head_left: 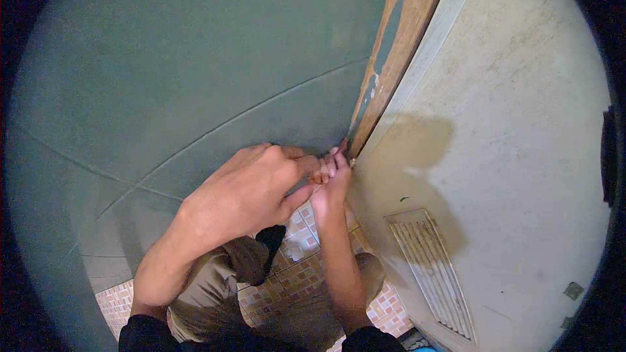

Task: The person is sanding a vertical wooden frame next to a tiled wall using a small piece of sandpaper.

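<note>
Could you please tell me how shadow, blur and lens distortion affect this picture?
Head view: a brownish shadow falls across the pale door; head view: the grey-green wall's lines bow, and the corners go black; head view: the left hand looks slightly soft, and what the right hand may hold is unclear.

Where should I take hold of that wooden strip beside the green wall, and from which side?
Probably the bare wooden strip's lower stretch, just above the right hand, coming from the front with flat fingertips: its long face is exposed, while its sides run close along the green wall and white panel.
</note>
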Demonstrator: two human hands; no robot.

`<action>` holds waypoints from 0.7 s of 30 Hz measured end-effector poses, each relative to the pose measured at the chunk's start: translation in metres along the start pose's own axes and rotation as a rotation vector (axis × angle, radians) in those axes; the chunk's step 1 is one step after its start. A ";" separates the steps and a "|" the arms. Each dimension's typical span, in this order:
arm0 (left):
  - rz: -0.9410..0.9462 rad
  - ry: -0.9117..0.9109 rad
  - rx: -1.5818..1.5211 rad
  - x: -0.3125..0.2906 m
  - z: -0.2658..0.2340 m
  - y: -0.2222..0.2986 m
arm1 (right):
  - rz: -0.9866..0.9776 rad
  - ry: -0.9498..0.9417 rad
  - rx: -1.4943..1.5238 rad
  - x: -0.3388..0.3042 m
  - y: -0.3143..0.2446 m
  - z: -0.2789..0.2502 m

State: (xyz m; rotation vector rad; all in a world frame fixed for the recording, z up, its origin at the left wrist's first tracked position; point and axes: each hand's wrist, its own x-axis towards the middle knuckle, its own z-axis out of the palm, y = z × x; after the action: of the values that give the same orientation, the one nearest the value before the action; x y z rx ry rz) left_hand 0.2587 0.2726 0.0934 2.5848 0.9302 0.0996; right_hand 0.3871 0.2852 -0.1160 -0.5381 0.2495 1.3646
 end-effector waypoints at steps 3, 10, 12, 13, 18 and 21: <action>0.023 0.019 0.006 0.004 0.002 0.008 | -0.027 0.146 0.030 0.035 0.003 -0.044; 0.022 -0.013 -0.002 0.006 0.000 0.010 | -0.019 0.361 -0.102 0.052 0.013 -0.051; 0.048 0.005 -0.007 0.006 0.002 0.011 | -0.017 0.263 -0.067 0.048 0.007 -0.055; 0.070 0.021 -0.012 0.006 0.003 0.012 | -0.010 0.165 -0.034 0.046 0.002 -0.057; 0.051 0.038 0.004 0.003 0.006 0.009 | 0.015 0.164 -0.091 0.019 -0.013 -0.024; 0.039 0.027 0.007 0.003 0.002 0.011 | -0.014 0.033 -0.097 -0.007 -0.019 0.009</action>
State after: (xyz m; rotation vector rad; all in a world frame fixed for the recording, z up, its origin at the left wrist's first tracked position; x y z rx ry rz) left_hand 0.2684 0.2663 0.0953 2.6142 0.8916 0.1422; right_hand 0.4029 0.2818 -0.1006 -0.6427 0.2070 1.3601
